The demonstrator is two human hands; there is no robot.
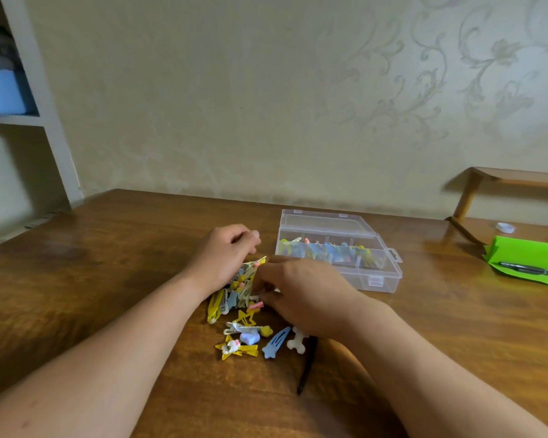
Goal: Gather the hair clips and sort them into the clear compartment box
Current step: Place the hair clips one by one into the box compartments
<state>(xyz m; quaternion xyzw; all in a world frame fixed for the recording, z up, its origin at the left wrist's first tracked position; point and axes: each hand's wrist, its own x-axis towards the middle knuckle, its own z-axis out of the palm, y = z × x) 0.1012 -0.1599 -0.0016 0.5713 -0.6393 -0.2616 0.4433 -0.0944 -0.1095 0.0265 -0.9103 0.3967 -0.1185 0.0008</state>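
Hair clips (245, 318) heaped, axes every way | left fingers (250, 238) curl round some | right fingers (265, 287): grip unclear

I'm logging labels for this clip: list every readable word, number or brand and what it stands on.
No readable text anywhere.
The clear compartment box bears no visible label.
Any print on the pen lying on the green paper is too small to read.

Fingertips of right hand (304, 295) buried in hair clips (234, 298), black clip (305, 371) partly under the forearm (377, 336), clips inside clear compartment box (377, 281) too small to tell
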